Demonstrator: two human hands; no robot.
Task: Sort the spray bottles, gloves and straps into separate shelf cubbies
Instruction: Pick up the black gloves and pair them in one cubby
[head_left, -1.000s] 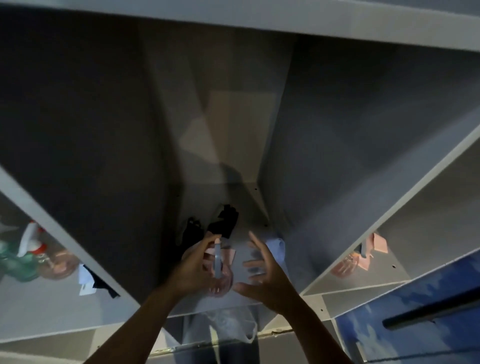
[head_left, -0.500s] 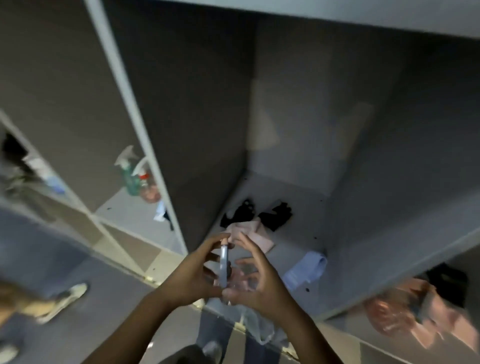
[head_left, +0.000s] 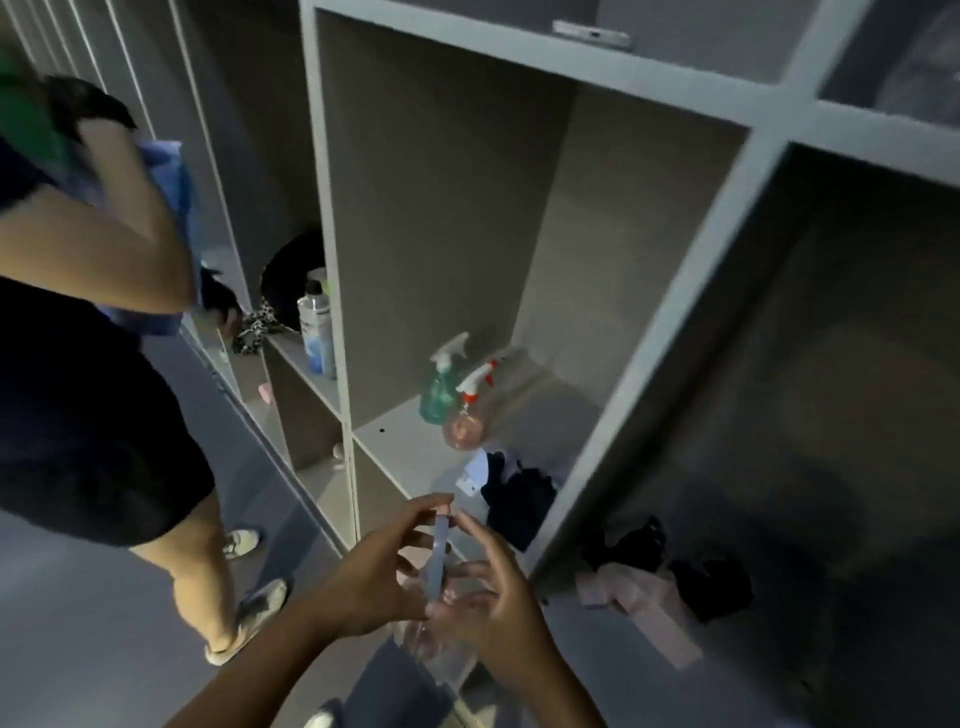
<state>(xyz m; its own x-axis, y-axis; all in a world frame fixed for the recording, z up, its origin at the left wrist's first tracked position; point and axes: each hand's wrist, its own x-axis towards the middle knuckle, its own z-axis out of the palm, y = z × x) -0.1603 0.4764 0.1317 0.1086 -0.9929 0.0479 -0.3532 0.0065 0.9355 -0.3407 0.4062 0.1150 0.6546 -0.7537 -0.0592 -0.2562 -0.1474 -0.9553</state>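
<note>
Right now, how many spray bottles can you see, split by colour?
Green spray bottle, standing in the middle cubby: 1
Pink spray bottle with a red-and-white trigger, beside it: 1
Clear spray bottle, held by the left hand and right hand: 1
Total: 3

A clear spray bottle (head_left: 438, 561) stands upright in front of the shelf (head_left: 670, 322); green (head_left: 440, 382) and pink (head_left: 466, 415) bottles stand inside its middle cubby.

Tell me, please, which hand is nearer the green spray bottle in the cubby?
Left. The left hand sits below the green spray bottle; the right hand is lower and further right.
</note>
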